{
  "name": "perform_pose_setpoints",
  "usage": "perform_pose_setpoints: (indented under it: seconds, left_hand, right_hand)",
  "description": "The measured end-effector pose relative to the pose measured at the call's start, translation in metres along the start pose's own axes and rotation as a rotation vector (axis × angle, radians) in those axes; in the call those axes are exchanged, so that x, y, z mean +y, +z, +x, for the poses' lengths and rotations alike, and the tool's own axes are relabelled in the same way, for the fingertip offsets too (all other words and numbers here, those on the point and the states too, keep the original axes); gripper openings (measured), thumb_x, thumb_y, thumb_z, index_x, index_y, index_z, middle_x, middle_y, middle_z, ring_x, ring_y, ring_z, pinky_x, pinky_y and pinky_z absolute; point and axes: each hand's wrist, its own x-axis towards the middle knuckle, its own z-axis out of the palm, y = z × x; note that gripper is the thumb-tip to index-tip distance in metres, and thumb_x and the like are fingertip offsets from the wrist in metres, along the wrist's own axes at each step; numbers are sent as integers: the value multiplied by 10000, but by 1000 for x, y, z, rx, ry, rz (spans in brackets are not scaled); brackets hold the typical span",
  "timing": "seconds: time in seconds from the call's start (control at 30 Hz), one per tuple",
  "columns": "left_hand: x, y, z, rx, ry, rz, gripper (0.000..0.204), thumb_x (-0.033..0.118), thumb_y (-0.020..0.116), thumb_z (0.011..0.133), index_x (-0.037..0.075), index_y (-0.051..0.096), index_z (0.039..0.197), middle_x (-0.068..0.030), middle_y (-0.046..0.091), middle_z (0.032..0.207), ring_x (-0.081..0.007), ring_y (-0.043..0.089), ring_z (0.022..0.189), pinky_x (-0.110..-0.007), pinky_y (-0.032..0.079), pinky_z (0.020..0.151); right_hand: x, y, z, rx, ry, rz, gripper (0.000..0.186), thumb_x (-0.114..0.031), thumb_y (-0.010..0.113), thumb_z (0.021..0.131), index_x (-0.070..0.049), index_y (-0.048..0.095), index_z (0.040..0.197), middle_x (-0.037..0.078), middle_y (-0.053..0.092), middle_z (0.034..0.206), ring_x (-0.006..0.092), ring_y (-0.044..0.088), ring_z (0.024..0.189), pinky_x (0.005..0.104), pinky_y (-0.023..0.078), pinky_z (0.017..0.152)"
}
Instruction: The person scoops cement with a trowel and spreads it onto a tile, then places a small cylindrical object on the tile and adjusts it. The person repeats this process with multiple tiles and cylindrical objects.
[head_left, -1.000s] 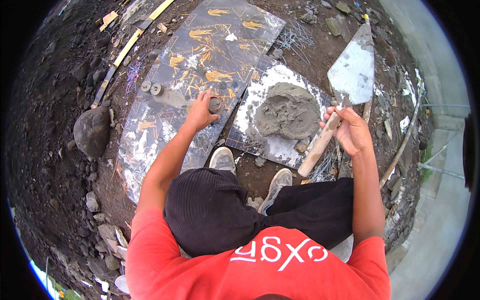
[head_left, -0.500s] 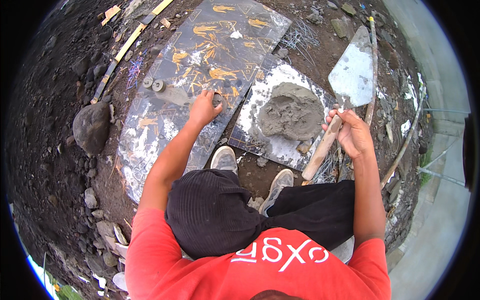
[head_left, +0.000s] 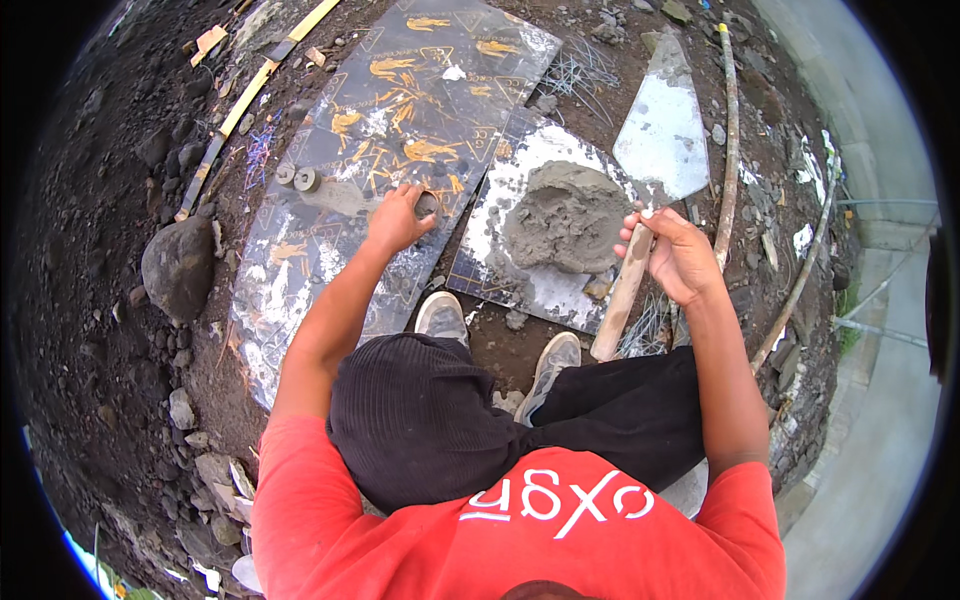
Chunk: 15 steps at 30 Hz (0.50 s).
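My right hand [head_left: 676, 255] is closed on the wooden handle of a pointed trowel [head_left: 664, 128]. Its wide, mortar-smeared blade points away from me, beside the far right edge of the mortar heap. The grey wet mortar heap [head_left: 566, 218] lies on a white-stained square board [head_left: 570, 296]. My left hand [head_left: 396, 220] curls its fingers around a small round ring-shaped mould [head_left: 426, 205] standing on a large dark panel [head_left: 330, 215]. Farther left on this panel stand two short grey mortar cylinders [head_left: 307, 180], at the end of a smeared mortar streak.
A big round stone [head_left: 179, 268] and a yellow-and-black wooden strip [head_left: 240, 108] lie left of the panel. Tangled thin wire [head_left: 580, 75] sits behind the boards. On the right, a long stick [head_left: 728, 150] runs along the ground before a grey concrete wall [head_left: 850, 90].
The trowel has moved left, closer to the mortar board, with its blade turned slightly. My left hand stays around the ring-shaped mould. The whole view has shifted a little.
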Motion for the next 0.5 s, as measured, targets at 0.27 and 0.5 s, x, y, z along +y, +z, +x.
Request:
perform_pose_setpoints:
  seconds: [0.27, 0.5]
  left_hand:
    - [2, -9, -3, 52, 3, -22, 654, 333, 781, 843, 30, 593, 1391, -195, 604, 1382, -397, 551, 1279, -451, 464, 1085]
    - [75, -37, -40, -211, 77, -482, 584, 365, 722, 947, 10, 566, 1384, -217, 647, 1229, -349, 609, 1188, -434, 471, 1058]
  right_hand:
    - [9, 3, 1, -47, 32, -2, 141, -69, 587, 1014, 26, 535, 1105, 179, 674, 1071, 289, 694, 982, 501, 613, 905]
    - [54, 26, 18, -108, 112, 222, 131, -43, 607, 998, 20, 542, 1093, 139, 665, 1019, 279, 684, 1002, 509, 599, 926]
